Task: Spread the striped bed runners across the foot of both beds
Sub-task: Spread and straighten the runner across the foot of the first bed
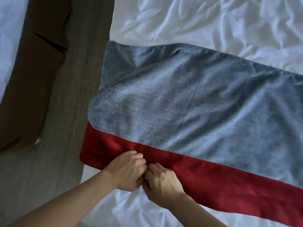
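A bed runner (188, 102) with a wide grey band and a red stripe along its near edge lies across a white bed (213, 22). Its left end hangs over the bed's side. My left hand (126, 169) and my right hand (162, 181) sit side by side on the red stripe's near edge, fingers curled and pinching the fabric there. The runner runs out of view to the right.
Grey-brown carpet (65, 128) fills the gap to the left of the bed. A second bed with a brown skirt (32, 71) and white bedding (9, 38) stands at far left. Wrinkled white duvet shows beyond and in front of the runner.
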The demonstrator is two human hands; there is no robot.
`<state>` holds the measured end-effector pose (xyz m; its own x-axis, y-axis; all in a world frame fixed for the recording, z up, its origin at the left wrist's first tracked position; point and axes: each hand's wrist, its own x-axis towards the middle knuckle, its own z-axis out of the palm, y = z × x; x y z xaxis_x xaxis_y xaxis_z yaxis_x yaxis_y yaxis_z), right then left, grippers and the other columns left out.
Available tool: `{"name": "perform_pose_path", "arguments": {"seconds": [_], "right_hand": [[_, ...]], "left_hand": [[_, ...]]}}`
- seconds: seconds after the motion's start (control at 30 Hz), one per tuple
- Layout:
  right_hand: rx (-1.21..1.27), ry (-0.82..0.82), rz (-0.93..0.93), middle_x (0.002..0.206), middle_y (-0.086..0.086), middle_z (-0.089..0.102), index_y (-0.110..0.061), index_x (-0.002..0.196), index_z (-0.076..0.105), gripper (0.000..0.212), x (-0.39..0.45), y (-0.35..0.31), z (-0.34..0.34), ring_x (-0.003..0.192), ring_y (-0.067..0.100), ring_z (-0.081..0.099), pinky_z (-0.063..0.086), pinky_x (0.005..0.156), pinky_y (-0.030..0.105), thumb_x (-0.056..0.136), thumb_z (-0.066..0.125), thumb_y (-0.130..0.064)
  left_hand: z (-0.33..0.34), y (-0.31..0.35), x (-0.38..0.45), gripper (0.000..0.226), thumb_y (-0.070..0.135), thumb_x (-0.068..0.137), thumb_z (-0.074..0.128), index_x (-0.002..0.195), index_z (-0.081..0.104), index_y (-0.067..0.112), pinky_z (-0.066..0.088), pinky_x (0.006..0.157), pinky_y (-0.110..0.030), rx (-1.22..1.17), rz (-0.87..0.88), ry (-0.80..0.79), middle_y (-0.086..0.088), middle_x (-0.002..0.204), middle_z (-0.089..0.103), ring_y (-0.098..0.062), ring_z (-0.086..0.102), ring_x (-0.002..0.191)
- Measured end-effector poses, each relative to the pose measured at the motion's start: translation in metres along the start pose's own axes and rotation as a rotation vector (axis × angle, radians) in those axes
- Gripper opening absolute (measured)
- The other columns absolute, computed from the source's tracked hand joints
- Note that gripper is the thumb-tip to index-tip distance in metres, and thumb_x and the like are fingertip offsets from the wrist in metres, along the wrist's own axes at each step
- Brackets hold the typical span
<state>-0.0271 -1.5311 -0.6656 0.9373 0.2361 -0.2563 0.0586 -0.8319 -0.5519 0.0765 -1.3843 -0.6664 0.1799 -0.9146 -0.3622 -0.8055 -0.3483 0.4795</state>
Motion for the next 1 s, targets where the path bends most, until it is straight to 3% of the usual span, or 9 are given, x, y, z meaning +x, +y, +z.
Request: {"name": "perform_pose_path", "arguments": {"seconds": [0.27, 0.43, 0.73, 0.87, 1.0], "right_hand": [[-0.043, 0.005, -0.037, 0.067, -0.006, 0.054, -0.021, 0.067, 0.057, 0.014, -0.009, -0.003, 0.006, 0.058, 0.013, 0.053, 0.041, 0.044, 0.026, 0.079, 0.058, -0.029], [-0.058, -0.031, 0.001, 0.062, -0.008, 0.053, -0.023, 0.064, 0.058, 0.025, -0.016, -0.010, 0.011, 0.050, 0.010, 0.052, 0.038, 0.036, 0.024, 0.060, 0.083, -0.022], [-0.008, -0.068, -0.008, 0.063, -0.009, 0.054, -0.023, 0.066, 0.057, 0.020, -0.017, -0.010, 0.010, 0.053, 0.010, 0.053, 0.040, 0.039, 0.024, 0.066, 0.078, -0.024], [0.095, 0.021, -0.008, 0.066, -0.003, 0.053, -0.019, 0.068, 0.053, 0.009, 0.006, 0.000, -0.015, 0.055, 0.018, 0.053, 0.044, 0.040, 0.031, 0.074, 0.059, -0.022], [0.050, 0.199, 0.041, 0.076, 0.002, 0.055, -0.016, 0.074, 0.057, 0.007, 0.065, 0.020, -0.059, 0.069, 0.024, 0.056, 0.047, 0.050, 0.037, 0.080, 0.059, -0.018]], "left_hand": [[0.003, 0.007, -0.007, 0.018, 0.035, 0.067, 0.061, 0.059, 0.052, 0.022, 0.038, 0.064, -0.032, 0.019, 0.005, -0.010, 0.004, 0.065, 0.049, -0.019, 0.045, 0.065], [0.004, 0.009, -0.010, 0.019, 0.038, 0.065, 0.059, 0.057, 0.051, 0.024, 0.037, 0.063, -0.030, 0.050, 0.040, -0.055, 0.007, 0.063, 0.048, -0.016, 0.045, 0.064], [0.010, 0.011, -0.015, 0.019, 0.035, 0.067, 0.060, 0.057, 0.050, 0.023, 0.034, 0.064, -0.029, 0.037, 0.029, -0.007, 0.006, 0.064, 0.047, -0.016, 0.043, 0.064], [-0.001, -0.001, -0.006, 0.017, 0.027, 0.070, 0.063, 0.062, 0.049, 0.020, 0.035, 0.063, -0.032, -0.022, -0.051, 0.196, 0.003, 0.067, 0.047, -0.019, 0.044, 0.065], [-0.043, -0.034, 0.023, 0.011, 0.019, 0.078, 0.061, 0.071, 0.053, 0.015, 0.044, 0.064, -0.040, -0.035, -0.190, 0.463, -0.005, 0.074, 0.050, -0.027, 0.050, 0.073]]}}
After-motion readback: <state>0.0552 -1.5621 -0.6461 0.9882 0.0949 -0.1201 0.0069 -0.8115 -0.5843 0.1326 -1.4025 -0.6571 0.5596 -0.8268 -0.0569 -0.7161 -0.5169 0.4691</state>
